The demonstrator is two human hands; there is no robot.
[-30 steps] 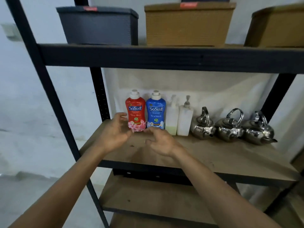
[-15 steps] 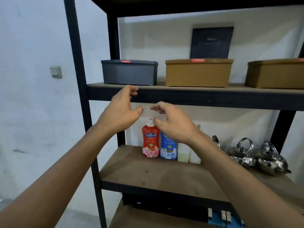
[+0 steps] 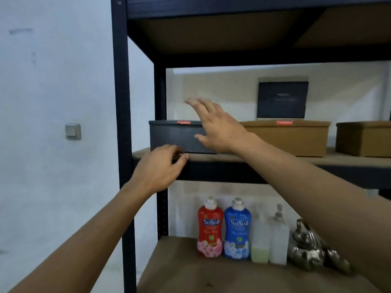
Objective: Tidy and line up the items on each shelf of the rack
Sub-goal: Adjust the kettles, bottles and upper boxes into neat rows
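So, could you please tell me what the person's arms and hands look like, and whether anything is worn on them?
The left hand and the right hand are bare: no gloves, and no watch, bracelet or ring shows. No sleeve shows anywhere up to the picture's edge.

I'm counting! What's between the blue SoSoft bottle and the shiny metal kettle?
A clear pump bottle holding green liquid and a white pump bottle, in the head view.

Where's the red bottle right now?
In the head view, the red bottle stands on the lower shelf, at the left end of the row, right beside the blue bottle and below the grey box.
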